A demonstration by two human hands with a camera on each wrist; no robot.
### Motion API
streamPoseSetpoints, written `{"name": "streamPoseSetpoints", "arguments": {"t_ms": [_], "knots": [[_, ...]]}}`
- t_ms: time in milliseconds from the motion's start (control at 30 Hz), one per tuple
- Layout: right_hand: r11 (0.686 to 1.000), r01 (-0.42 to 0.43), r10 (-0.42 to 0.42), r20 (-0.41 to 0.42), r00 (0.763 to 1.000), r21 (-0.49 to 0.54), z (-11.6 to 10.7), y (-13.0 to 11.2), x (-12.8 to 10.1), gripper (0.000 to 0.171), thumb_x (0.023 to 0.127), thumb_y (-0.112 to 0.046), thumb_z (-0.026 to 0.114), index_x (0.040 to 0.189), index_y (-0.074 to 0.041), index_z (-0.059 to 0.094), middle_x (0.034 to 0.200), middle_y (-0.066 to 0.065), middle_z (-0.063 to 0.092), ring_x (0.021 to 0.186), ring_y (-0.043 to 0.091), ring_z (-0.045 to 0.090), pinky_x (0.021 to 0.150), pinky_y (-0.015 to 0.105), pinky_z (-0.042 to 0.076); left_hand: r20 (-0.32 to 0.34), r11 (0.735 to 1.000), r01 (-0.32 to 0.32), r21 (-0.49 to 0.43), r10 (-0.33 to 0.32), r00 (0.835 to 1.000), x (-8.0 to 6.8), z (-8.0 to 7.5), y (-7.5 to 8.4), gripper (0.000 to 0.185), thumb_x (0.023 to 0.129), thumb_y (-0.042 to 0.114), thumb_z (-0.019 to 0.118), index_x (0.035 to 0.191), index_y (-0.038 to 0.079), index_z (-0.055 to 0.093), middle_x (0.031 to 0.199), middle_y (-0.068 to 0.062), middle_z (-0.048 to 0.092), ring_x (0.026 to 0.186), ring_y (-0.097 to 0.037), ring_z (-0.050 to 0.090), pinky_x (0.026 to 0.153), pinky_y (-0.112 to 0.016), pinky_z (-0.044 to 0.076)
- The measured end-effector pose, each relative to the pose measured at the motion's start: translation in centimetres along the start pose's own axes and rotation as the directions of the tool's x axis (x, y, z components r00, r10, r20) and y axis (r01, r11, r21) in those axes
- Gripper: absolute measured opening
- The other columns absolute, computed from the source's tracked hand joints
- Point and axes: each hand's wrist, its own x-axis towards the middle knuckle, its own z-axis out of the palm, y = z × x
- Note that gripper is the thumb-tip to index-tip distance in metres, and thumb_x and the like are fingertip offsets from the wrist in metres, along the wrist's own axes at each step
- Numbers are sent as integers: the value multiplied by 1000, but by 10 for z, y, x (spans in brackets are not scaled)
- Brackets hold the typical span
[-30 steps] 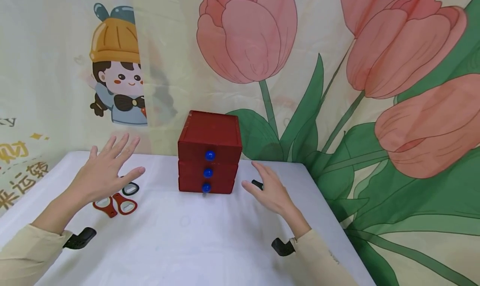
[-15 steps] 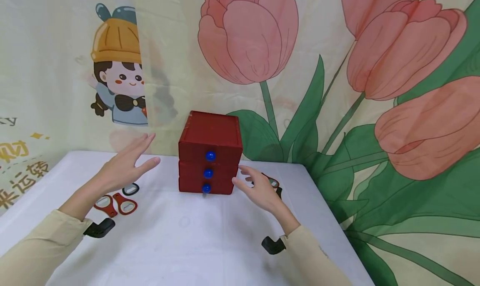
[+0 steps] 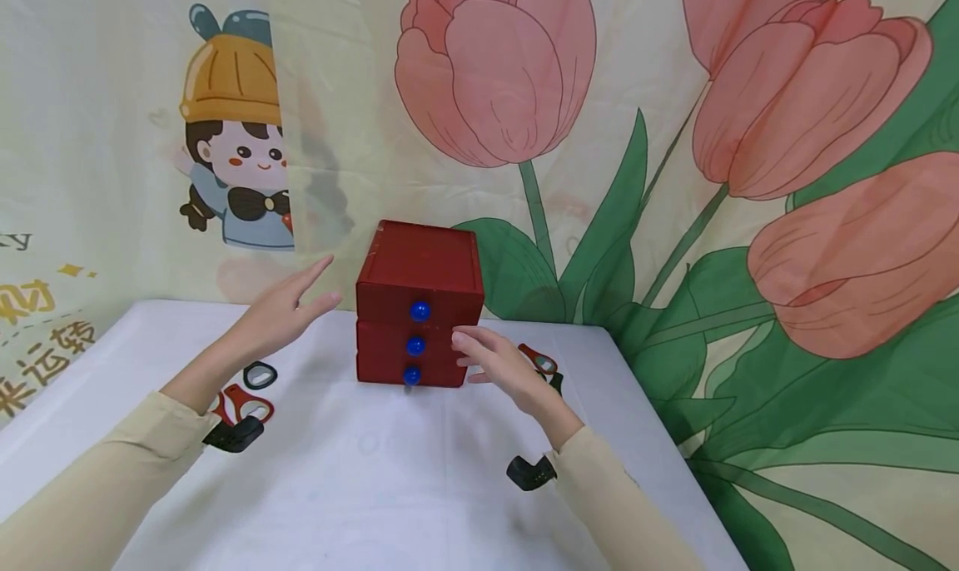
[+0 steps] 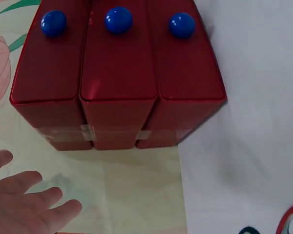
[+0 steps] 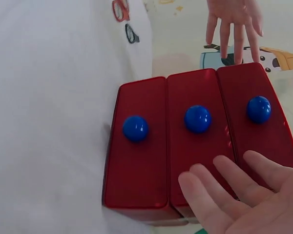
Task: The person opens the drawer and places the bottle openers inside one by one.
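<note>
1. Head view first, from the left: our left hand hangs in the air with fingers straight and spread, holding nothing, just beside the upper left edge of the red drawer chest
2. That chest stands upright at the middle of the white table, three drawers stacked, all pushed in, so we cannot see what is inside; each front carries a blue knob
3. Our right hand is the nearer one: relaxed, gripping nothing, fingertips at the chest's front right corner, level with the middle drawer
4. Red and black bottle openers lie left of the chest, another pair to its right
</note>
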Motion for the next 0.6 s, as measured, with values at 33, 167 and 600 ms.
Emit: {"name": "streamPoseSetpoints", "arguments": {"t_ms": [33, 167, 600], "knots": [[999, -13, 12, 20, 1000, 42, 0, -1, 2, 62, 108, -48, 56, 159, -13, 48, 153, 13, 57, 137, 41, 58, 110, 56, 53, 6, 1000, 11, -22, -10, 1000, 2, 0, 1, 83, 109, 59, 47, 173, 20, 11, 175, -20, 20, 158, -50, 23, 119, -78, 24], [982, -60, 45, 90, 995, 181, 1, -6, 9, 65, 109, -51, 52, 159, -9, 46, 153, 17, 57, 139, 43, 57, 111, 54, 52, 33, 992, 53, -116, -50, 998, 9, 2, 4, 82, 108, 62, 45, 173, 24, 12, 176, -18, 20, 158, -50, 25, 116, -77, 32], [878, -206, 115, 227, 967, 433, 10, -14, 30, 69, 109, -55, 46, 161, -10, 41, 156, 14, 56, 136, 36, 62, 110, 50, 53, 118, 912, 172, -372, -138, 983, 36, 11, 18, 81, 108, 60, 47, 173, 29, 10, 177, -16, 17, 158, -45, 27, 123, -70, 29]]}}
